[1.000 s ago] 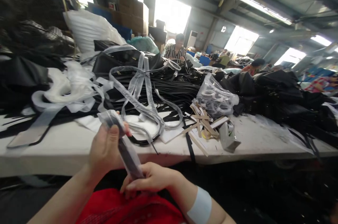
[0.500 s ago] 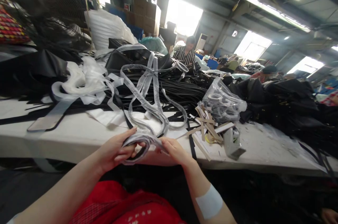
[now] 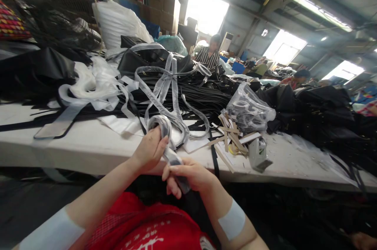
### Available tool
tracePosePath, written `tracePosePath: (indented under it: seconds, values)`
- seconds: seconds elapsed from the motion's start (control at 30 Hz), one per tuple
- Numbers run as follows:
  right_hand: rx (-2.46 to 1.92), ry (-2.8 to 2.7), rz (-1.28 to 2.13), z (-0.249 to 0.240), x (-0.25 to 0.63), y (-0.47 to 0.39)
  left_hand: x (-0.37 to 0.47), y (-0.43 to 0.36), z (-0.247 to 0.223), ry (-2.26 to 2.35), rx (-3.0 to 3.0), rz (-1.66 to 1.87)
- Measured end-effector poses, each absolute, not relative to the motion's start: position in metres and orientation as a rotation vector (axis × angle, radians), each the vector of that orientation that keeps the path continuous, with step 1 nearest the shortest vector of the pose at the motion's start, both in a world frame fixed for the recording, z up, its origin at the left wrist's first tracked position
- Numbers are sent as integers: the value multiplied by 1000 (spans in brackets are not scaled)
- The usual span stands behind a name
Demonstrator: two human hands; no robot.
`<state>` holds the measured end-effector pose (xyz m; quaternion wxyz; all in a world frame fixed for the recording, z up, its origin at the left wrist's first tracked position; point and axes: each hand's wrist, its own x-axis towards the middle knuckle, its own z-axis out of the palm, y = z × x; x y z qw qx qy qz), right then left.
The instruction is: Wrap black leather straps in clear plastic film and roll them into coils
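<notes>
A coiled grey strap in clear film (image 3: 162, 124) is wrapped round the fingers of my left hand (image 3: 150, 147), just above the table's front edge. Lower and to the right, my right hand (image 3: 188, 175) closes on the strap's hanging part, with the thumb on top. Behind the hands, more film-covered straps (image 3: 173, 104) lie in loops over a pile of thin black strips (image 3: 203, 99). The strap's lower end passes below my right hand.
The white table (image 3: 97, 148) bears a heap of white film strips (image 3: 94, 85), cardboard strips (image 3: 232, 136), a tape dispenser (image 3: 259, 156), a clear bag (image 3: 249, 110) and black material (image 3: 318, 112). A person in a striped top (image 3: 207, 57) is farther back.
My left hand has moved up and right with the coil, which now stands more upright. My right hand has shifted slightly down, and a length of strap now slants down between the hands.
</notes>
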<state>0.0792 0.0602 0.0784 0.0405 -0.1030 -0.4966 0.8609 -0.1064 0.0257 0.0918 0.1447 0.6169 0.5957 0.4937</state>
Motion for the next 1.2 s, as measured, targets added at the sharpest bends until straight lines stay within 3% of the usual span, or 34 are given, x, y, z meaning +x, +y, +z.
tracePosePath:
  seconds: [0.1,0.23,0.43,0.5,0.57,0.63,0.77,0.97,1.13,1.2]
  values:
    - [-312,-1332,2549,87,86,70,-97,14,72,1665,2136,1085]
    - [-608,-1379,2364,95,100,82,-93,7,70,1740,1939,924]
    - [-809,-1975,934,117,122,93,-93,5,66,1528,1328,774]
    - [-776,-2226,715,111,121,93,-94,1,64,1346,1085,764]
    - [-736,-2420,877,95,112,86,-95,-3,64,1174,869,850]
    - [-697,-2478,1245,72,100,72,-95,-7,64,1033,702,959]
    - [-663,-2162,1727,30,84,48,-91,-9,56,846,521,1111]
    - [-773,-2268,1739,23,109,55,-87,-6,28,1241,881,1212]
    - [-812,-2837,1265,21,129,54,-67,-16,-4,1451,1382,980]
    - [-758,-2966,1219,12,133,50,-56,-23,-18,1409,1454,911]
